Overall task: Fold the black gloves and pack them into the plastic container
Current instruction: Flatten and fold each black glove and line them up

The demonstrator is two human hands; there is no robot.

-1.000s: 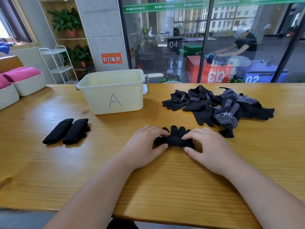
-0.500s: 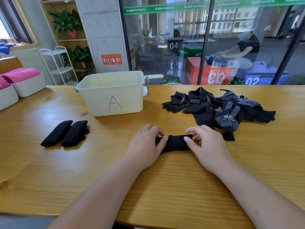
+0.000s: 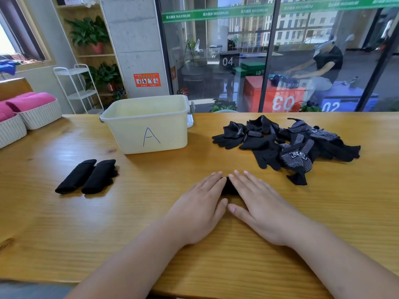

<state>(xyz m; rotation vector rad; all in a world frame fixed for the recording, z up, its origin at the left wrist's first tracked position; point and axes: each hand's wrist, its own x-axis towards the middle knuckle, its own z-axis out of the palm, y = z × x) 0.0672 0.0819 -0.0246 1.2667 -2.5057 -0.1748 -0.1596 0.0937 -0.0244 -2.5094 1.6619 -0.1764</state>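
Left hand [image 3: 198,203] and right hand [image 3: 262,205]: both flat, palms down, fingers straight, nothing curled or pinched. They lie side by side with thumb tips almost touching and index fingers angled toward each other at the far end.

Folded glove [image 3: 228,187]: under and between the two hands. Only a dark wedge shows in the gap between index fingers and thumbs; the rest is covered. Both hands press it onto the table [image 3: 64,223].

Plastic container [image 3: 133,134]: ahead and left of the left hand, well apart from it. Upright, blue "A" on the near wall. Inside is mostly hidden by that wall, so I can't tell the contents.

Two folded gloves [image 3: 99,175]: far left of the left hand, lying side by side and touching, not in the container.

Pile of loose gloves [image 3: 287,145]: ahead and right of the right hand. Its nearest edge is near the fingertips but apart.

Baskets [image 3: 41,117] with pink towels [image 3: 30,100]: far left, beyond the folded pair.
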